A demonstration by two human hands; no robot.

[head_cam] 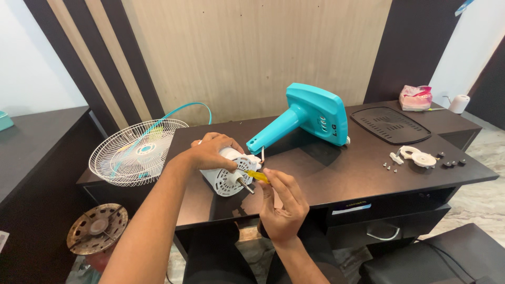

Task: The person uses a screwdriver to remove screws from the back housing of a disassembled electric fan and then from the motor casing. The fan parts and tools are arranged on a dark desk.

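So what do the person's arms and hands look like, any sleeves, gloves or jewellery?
Both arms are bare from the bottom edge of the picture to the fingertips: no sleeves in view, no gloves. The left hand and right hand show no rings, and neither wrist carries a watch or band. Nails are short and unpainted.

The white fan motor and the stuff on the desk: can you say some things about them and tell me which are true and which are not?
1. The left hand grips the white fan motor. True.
2. The right hand holds a red hammer. False: it holds a yellow-handled screwdriver.
3. The turquoise fan base lies on the dark desk. True.
4. The wire fan guard sits at the desk's right end. False: it is at the left.
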